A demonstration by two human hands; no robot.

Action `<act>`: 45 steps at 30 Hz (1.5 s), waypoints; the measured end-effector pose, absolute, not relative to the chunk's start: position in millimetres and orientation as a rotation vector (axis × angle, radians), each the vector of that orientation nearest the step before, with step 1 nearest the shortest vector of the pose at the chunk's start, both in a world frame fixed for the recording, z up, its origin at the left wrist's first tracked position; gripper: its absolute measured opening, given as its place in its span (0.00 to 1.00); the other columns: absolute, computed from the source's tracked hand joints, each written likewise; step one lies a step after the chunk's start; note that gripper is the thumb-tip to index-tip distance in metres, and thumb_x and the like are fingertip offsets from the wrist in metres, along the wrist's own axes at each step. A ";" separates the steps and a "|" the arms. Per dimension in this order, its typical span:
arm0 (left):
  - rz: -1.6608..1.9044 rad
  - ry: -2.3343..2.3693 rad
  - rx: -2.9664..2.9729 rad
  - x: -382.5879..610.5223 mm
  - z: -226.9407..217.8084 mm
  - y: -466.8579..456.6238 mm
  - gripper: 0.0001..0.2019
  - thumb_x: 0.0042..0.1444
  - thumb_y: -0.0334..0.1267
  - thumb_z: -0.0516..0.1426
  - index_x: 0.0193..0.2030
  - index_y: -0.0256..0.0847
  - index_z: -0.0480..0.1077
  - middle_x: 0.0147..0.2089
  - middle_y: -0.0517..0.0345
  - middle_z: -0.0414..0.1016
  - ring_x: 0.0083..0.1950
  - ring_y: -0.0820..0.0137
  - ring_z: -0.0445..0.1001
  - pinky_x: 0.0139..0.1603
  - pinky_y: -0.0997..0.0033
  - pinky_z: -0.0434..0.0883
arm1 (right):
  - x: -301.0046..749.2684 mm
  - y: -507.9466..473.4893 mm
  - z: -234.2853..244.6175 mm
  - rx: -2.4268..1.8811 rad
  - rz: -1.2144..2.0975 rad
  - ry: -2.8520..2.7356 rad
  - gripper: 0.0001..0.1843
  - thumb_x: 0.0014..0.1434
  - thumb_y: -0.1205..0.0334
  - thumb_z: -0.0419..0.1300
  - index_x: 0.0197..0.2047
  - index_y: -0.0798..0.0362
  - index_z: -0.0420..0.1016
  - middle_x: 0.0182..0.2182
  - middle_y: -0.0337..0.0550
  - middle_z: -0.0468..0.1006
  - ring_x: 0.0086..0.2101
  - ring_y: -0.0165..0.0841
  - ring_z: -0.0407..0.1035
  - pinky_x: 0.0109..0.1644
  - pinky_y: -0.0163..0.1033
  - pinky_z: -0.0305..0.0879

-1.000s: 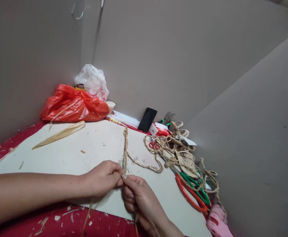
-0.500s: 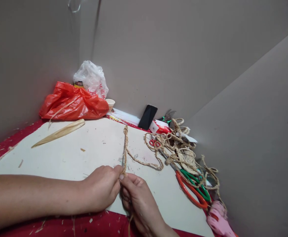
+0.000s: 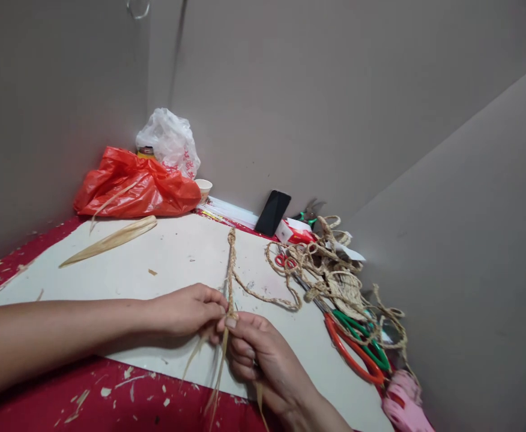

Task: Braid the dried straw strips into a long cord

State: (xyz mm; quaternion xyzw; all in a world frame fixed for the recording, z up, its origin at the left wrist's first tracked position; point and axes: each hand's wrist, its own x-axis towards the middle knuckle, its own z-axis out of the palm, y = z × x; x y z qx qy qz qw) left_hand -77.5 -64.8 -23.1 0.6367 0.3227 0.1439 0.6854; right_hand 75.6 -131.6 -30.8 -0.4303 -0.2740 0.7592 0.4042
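From the lower end of the braid [image 3: 231, 258], a dry husk strip [image 3: 110, 241] lies at your 10 o'clock, with the red bag [image 3: 141, 192] beyond at 11. At 9, your left hand [image 3: 193, 309] is partly curled, fingertips beside the braid; I can't tell whether it grips the strands [image 3: 194, 355] dangling beneath. The braid stretches toward 12 on the white board [image 3: 177, 240]. Your right hand [image 3: 262, 355], at 5, pinches its lower end between thumb and bent fingers. The phone [image 3: 272, 213] is at 1, the rope heap [image 3: 344, 292] at 2, the orange-handled shears [image 3: 332, 331] between 3 and 4.
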 end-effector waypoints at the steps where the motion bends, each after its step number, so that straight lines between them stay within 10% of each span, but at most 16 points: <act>1: 0.294 0.693 1.342 -75.6 -26.5 -66.4 0.07 0.51 0.37 0.49 0.29 0.37 0.65 0.22 0.63 0.64 0.22 0.76 0.61 0.28 0.75 0.60 | 76.5 -130.8 -30.7 -1.089 1.931 -0.711 0.12 0.51 0.58 0.64 0.27 0.59 0.69 0.11 0.24 0.50 0.13 0.16 0.34 0.15 0.27 0.31; 10: 0.337 0.704 1.673 -81.0 -20.4 -68.1 0.11 0.53 0.34 0.47 0.25 0.37 0.68 0.26 0.61 0.71 0.30 0.74 0.66 0.36 0.75 0.62 | 86.2 -125.2 -27.3 -1.220 1.942 -0.912 0.13 0.52 0.56 0.61 0.26 0.58 0.71 0.10 0.25 0.50 0.14 0.19 0.37 0.17 0.30 0.32; 22: 0.305 0.786 1.462 -75.4 -33.3 -68.5 0.08 0.47 0.36 0.51 0.20 0.37 0.63 0.19 0.64 0.61 0.22 0.78 0.54 0.26 0.75 0.53 | 79.6 -130.6 -29.1 -1.544 1.084 -1.753 0.16 0.59 0.58 0.51 0.25 0.56 0.70 0.20 0.36 0.65 0.25 0.29 0.56 0.28 0.32 0.51; 38: 0.438 0.744 1.420 -73.8 -40.1 -77.4 0.09 0.43 0.36 0.48 0.18 0.36 0.65 0.19 0.60 0.66 0.23 0.75 0.61 0.27 0.75 0.59 | 63.5 -144.0 -35.0 -1.608 1.337 -1.467 0.16 0.59 0.55 0.48 0.27 0.56 0.67 0.14 0.33 0.59 0.17 0.26 0.52 0.20 0.31 0.47; 45: 0.480 0.891 1.522 -74.6 -36.7 -79.5 0.09 0.43 0.38 0.51 0.17 0.37 0.61 0.16 0.65 0.57 0.21 0.78 0.52 0.22 0.76 0.51 | 61.3 -148.9 -39.9 -1.675 0.837 -1.861 0.18 0.60 0.58 0.48 0.21 0.54 0.64 0.17 0.37 0.63 0.21 0.28 0.57 0.24 0.32 0.49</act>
